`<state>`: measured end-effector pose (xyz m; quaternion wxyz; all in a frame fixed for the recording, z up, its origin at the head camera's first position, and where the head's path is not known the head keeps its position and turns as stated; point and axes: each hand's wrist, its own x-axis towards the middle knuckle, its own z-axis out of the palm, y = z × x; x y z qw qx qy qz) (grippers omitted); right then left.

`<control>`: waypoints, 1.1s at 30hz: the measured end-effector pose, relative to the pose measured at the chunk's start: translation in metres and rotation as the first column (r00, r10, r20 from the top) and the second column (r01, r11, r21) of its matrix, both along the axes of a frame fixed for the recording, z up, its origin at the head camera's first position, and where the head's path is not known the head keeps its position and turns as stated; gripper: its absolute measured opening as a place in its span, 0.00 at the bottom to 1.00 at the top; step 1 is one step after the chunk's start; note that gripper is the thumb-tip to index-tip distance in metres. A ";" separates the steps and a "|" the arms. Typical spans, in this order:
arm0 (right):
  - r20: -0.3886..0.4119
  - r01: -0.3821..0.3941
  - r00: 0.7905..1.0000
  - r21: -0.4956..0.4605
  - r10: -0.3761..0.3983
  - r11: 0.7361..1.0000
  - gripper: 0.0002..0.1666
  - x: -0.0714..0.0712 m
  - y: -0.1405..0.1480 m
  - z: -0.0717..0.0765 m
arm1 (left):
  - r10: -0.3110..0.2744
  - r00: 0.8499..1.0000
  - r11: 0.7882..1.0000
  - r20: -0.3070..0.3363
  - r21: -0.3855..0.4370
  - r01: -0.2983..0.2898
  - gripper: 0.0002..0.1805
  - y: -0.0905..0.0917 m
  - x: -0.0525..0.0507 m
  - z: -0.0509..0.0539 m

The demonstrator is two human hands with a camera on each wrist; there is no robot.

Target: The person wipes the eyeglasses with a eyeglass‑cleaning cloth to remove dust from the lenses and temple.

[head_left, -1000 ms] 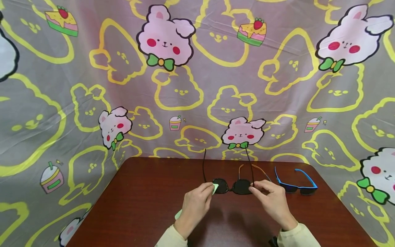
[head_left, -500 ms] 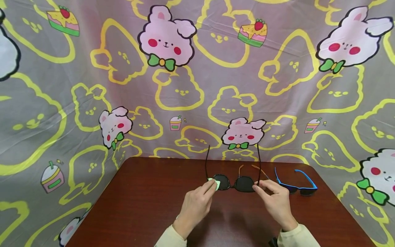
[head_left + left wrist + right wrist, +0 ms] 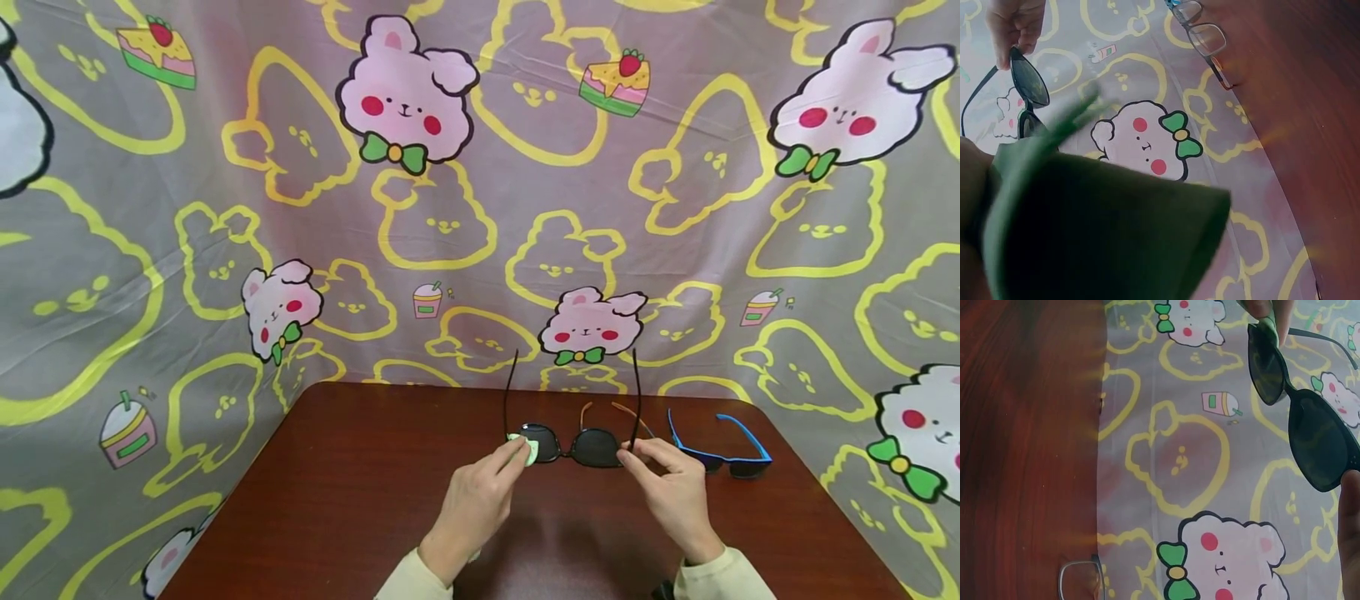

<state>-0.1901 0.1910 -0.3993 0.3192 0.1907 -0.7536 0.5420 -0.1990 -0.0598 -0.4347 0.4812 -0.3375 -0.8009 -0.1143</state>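
A pair of black sunglasses (image 3: 596, 447) is held up above the table, lenses toward me and both temples extended away. My left hand (image 3: 474, 504) pinches a light green cloth (image 3: 533, 451) over the outer edge of the left lens. At the opposite end, my right hand (image 3: 670, 492) grips the frame by the hinge between thumb and fingers. In the left wrist view, the hanging cloth (image 3: 1116, 219) covers much of the picture and hides part of the sunglasses (image 3: 1029, 81). The right wrist view shows both dark lenses (image 3: 1319, 440) and the cloth (image 3: 1267, 328) at the far end.
Blue-framed sunglasses (image 3: 738, 457) lie on the right of the dark red-brown table (image 3: 337, 475). Glasses with orange temples (image 3: 587, 410) lie behind the held pair, partly hidden; their clear lenses (image 3: 1208, 40) show in the left wrist view. A patterned curtain (image 3: 480, 208) surrounds the table.
The black sunglasses have shifted slightly right and turned more squarely toward me. My left fingers and the cloth have moved a little right with them; my right hand has also shifted slightly right.
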 end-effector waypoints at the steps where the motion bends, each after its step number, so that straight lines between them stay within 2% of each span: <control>1: 0.006 -0.001 1.000 -0.002 0.001 1.000 0.07 0.000 0.000 0.000 | -0.004 1.000 1.000 0.005 0.003 0.004 0.28 0.000 0.000 0.000; 9: 0.031 -0.015 0.999 -0.010 0.015 1.000 0.06 0.001 -0.001 0.001 | -0.012 0.999 1.000 0.041 -0.021 0.012 0.27 0.006 0.004 0.001; 16: 0.025 -0.020 0.999 -0.015 0.020 1.000 0.07 0.002 -0.002 0.000 | 0.015 0.993 0.999 0.116 -0.043 -0.010 0.20 0.008 0.006 0.000; 27: -0.007 -0.024 1.000 0.005 0.024 1.000 0.07 0.001 -0.003 -0.001 | 0.024 0.994 0.996 0.108 -0.091 -0.014 0.20 0.012 0.007 0.000; 33: -0.028 -0.028 0.999 0.020 0.029 0.999 0.07 0.001 -0.003 -0.002 | 0.048 0.992 0.992 0.114 -0.121 -0.034 0.21 0.013 0.008 0.001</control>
